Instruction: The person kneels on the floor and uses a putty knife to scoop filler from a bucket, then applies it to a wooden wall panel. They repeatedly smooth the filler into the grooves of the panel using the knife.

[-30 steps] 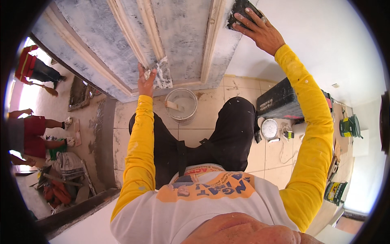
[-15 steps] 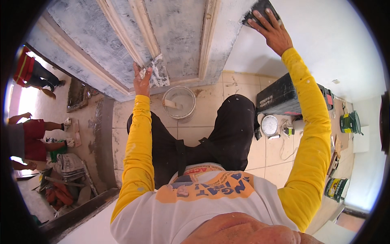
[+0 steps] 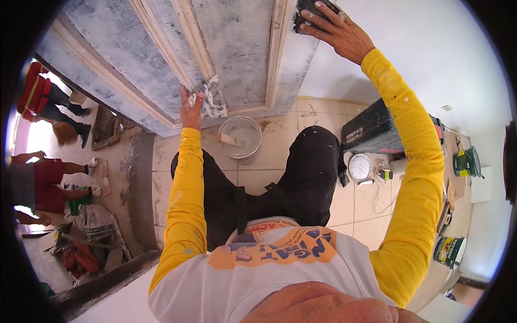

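My left hand (image 3: 191,110) is closed on a flat, putty-smeared plate (image 3: 215,101), held in front of the lower part of a panelled door (image 3: 239,51). Patchy white and grey filler coats this door, and cream moulding strips (image 3: 274,54) frame its panels. Up at the right, my right hand (image 3: 344,36) grips a dark flat spreader (image 3: 302,20), its fingers stretched over the back. The blade lies against the door's right border, beside the outer moulding. Below the door, a round bucket (image 3: 257,146) stands between my knees with a pale stick leaning inside it.
A black case (image 3: 369,129) stands on the tiled floor at right, near an open tin of white material (image 3: 359,167). Green tubs (image 3: 467,162) sit farther right. At left, two people stand beyond a dark threshold (image 3: 141,188), near piled sacks (image 3: 97,220).
My right hand has moved left with the spreader, from the white surface beside the door onto the door's right border. My left hand and the plate stay nearly in place.
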{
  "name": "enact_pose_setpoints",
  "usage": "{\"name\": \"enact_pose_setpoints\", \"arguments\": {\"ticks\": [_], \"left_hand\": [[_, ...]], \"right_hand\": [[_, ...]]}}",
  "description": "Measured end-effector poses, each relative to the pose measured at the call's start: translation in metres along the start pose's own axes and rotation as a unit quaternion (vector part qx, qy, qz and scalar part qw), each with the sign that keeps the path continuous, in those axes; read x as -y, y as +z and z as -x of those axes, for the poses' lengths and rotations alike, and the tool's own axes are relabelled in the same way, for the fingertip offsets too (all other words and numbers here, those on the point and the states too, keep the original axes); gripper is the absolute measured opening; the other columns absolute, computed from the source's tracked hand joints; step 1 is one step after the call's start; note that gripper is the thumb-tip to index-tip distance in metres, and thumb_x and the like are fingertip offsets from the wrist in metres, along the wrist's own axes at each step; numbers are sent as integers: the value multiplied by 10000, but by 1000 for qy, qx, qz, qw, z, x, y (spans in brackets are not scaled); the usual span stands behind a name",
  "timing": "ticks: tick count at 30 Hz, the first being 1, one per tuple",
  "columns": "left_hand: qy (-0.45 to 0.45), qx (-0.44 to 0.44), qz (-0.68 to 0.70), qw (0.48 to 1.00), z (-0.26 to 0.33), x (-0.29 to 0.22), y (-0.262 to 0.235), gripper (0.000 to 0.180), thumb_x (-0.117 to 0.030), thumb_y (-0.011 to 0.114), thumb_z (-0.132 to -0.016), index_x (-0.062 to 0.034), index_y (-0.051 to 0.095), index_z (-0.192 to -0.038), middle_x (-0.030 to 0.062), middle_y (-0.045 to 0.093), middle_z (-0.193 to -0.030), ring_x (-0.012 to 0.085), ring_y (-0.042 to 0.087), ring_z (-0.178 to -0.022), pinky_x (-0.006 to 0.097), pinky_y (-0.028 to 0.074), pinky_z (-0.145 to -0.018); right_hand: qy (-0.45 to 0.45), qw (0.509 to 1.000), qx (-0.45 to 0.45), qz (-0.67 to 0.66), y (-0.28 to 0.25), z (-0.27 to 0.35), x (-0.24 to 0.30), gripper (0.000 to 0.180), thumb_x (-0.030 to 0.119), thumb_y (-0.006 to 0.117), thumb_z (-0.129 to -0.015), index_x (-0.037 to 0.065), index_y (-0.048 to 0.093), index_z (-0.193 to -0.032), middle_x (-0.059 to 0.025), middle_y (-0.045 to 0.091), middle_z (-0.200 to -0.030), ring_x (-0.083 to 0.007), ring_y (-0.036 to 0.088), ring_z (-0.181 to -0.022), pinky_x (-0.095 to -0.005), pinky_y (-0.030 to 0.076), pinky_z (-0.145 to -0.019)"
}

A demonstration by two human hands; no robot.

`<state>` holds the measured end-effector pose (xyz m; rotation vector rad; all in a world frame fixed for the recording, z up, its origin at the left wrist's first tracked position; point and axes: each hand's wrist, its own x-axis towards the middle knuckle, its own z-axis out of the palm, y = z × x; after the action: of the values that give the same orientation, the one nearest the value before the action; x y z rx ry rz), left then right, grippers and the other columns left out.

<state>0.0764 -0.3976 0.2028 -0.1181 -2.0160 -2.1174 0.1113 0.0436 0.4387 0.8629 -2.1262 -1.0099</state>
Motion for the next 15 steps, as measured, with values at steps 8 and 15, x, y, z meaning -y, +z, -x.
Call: {"name": "enact_pose_setpoints", "arguments": {"ticks": [8,15], "left_hand": [[2,-26,-30,999,0,2,1,970,-422,783,-879,-51,249,-1599,220,408,-1551,286,414,-1418,323,307,-1160],[-11,-15,-8,1000,2,3,2,1007,-469,784,-863,-94,227,-1614,220,371,-1577,287,390,-1431,349,282,-1173]], "right_hand": [[79,997,14,7,21,29,13,649,144,564,-921,280,409,-1537,-25,188,-1684,-386,109,-1545,-459,393,-1165],[324,940,-48,-91,84,52,98,867,-34,586,-810,424,397,-1521,46,288,-1645,-400,270,-1482,-536,472,-1073]]}}
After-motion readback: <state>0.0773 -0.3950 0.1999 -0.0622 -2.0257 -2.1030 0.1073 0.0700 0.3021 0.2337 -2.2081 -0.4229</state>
